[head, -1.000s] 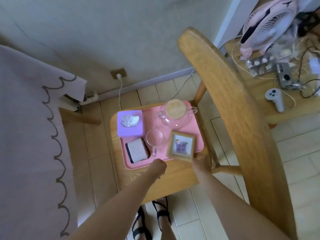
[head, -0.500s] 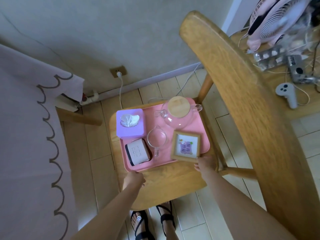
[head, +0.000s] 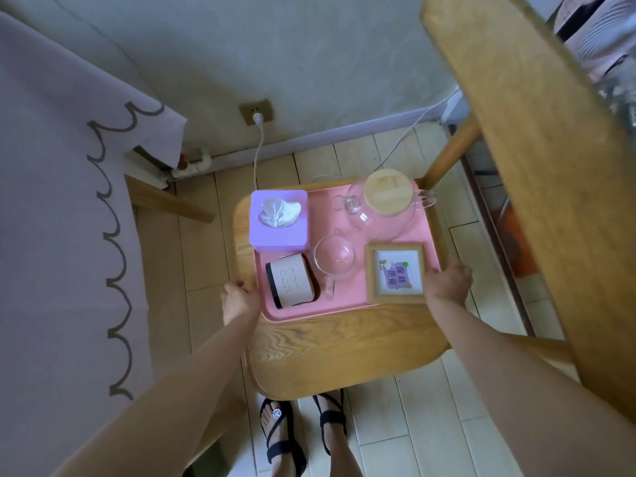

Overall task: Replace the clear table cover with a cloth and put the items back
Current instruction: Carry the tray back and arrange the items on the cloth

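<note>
A pink tray (head: 303,312) lies on a wooden chair seat (head: 347,349). On it stand a purple tissue box (head: 278,220), a glass teapot with a wooden lid (head: 387,203), a glass cup (head: 334,258), a small beige clock (head: 290,284) and a wooden framed picture (head: 395,278). My left hand (head: 237,299) grips the tray's left edge. At the tray's right edge, beside the picture, my right hand (head: 447,280) holds on. A pale cloth with a scalloped line (head: 62,235) covers the table at the left.
The chair's wooden backrest (head: 537,173) rises at the right, close to my right arm. A wall socket with a white cable (head: 256,113) is behind the chair. My sandalled feet (head: 303,435) stand just in front of the seat.
Both hands have spread apart from the tray's front edge to its left and right sides and now hold it. The view has moved closer over the chair.
</note>
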`<move>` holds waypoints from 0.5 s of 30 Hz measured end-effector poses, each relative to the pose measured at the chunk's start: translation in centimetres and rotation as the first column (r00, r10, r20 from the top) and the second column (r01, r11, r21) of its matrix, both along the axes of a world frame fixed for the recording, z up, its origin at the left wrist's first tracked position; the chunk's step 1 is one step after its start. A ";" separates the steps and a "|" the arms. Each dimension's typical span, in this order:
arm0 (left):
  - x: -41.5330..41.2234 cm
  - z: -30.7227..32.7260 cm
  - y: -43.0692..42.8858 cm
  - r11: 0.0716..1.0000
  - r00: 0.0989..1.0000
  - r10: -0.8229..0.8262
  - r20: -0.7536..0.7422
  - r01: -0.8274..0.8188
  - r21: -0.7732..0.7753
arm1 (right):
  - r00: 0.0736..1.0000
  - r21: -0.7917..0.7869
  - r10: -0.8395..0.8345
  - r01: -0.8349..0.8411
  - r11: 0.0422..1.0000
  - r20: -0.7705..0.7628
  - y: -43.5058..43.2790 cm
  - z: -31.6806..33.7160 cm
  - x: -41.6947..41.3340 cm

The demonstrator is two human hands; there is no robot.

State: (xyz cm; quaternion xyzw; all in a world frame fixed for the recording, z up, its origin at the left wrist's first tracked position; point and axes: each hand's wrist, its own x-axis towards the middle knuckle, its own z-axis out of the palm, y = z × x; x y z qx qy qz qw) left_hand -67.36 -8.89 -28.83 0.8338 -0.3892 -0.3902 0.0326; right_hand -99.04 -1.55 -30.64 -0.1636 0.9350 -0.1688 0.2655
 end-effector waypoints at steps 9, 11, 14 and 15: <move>-0.6 -4.5 -3.0 0.992 0.991 -0.108 -0.080 0.102 -0.076 | 0.983 -0.135 -0.128 0.146 0.980 0.133 -2.0 -2.8 -1.8; -0.3 -5.0 -3.6 0.978 0.980 -0.199 0.012 0.199 -0.056 | 0.973 -0.150 -0.158 0.184 0.971 0.171 -2.3 -2.7 -2.1; 0.0 -5.2 -4.6 0.932 0.923 -0.361 0.135 0.361 0.020 | 0.947 -0.146 -0.226 0.263 0.954 0.226 -3.0 -2.7 -2.5; 0.0 -5.2 -4.9 0.909 0.894 -0.416 0.167 0.414 0.050 | 0.932 -0.145 -0.258 0.301 0.943 0.255 -3.2 -2.7 -2.5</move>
